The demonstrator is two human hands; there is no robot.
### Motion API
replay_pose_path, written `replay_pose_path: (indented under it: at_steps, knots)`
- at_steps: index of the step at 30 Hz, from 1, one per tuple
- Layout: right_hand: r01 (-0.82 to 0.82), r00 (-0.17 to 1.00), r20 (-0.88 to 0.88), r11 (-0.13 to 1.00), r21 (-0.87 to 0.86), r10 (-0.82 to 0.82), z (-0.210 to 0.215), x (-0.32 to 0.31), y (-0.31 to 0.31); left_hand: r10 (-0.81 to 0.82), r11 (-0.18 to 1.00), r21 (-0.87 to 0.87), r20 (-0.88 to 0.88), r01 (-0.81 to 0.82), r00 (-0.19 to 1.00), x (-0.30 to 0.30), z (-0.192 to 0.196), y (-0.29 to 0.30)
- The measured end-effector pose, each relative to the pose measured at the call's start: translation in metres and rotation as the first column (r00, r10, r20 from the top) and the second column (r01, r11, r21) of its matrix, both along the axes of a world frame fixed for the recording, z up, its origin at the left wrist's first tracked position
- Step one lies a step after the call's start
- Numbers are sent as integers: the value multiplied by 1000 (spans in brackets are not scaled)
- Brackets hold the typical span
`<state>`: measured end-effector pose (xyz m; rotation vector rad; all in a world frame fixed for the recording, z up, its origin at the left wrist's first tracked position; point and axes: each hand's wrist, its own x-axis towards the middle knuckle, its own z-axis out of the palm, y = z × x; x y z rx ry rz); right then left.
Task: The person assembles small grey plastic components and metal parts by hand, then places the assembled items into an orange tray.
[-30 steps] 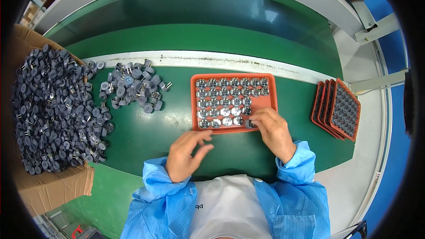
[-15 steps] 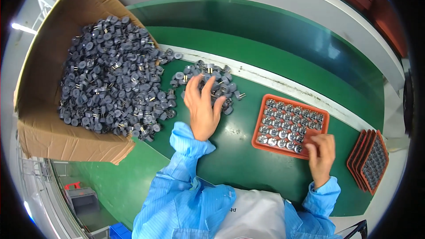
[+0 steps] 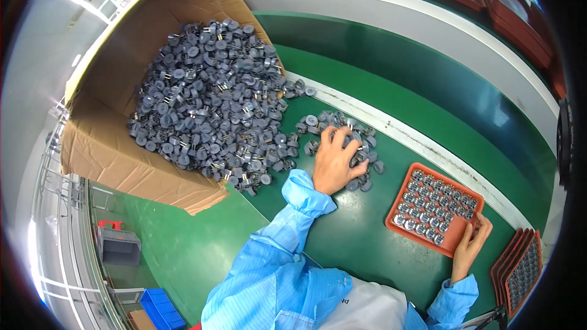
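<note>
Small round dark-grey parts with metal pins lie in a loose pile [image 3: 329,121] on the green worktop. My left hand [image 3: 335,164] reaches over this pile, fingers bent and apart, fingertips among the parts; nothing is visibly held. An orange-red tray [image 3: 454,233] stands to the right, holding rows of round parts with shiny silver faces up [image 3: 422,205]. At its right rim my right hand [image 3: 472,245] has thumb and fingers drawn together over the tray's edge. Whatever lies between those fingertips is too small or hidden to make out. The tray's lower right corner shows bare bottom.
A large open cardboard box [image 3: 140,168] on the left is heaped with the same grey parts, some spilling onto the worktop [image 3: 361,232]. Filled orange-red trays [image 3: 520,269] lean together at the right. Beyond a pale ledge [image 3: 391,123] runs a green belt [image 3: 428,95].
The view has shifted, so the scene sits farther right and lower. My left hand stays at the pile, its fingers more bent. My right hand has moved toward the tray's right rim.
</note>
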<state>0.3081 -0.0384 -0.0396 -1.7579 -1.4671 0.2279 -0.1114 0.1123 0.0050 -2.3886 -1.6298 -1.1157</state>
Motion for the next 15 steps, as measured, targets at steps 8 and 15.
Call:
replay_pose_path:
  at_steps: [8, 15]
  knots:
    - [14, 994, -106, 1000, -15, -16, 2, -9, -14, -36, 993, 118, 220, 10, 975, -17, -11, 1]
    - [4, 980, -197, 1000, 5, -3, 12, -26, -25, 187, 982, -160, 807, -98, 560, -35, -14, 18]
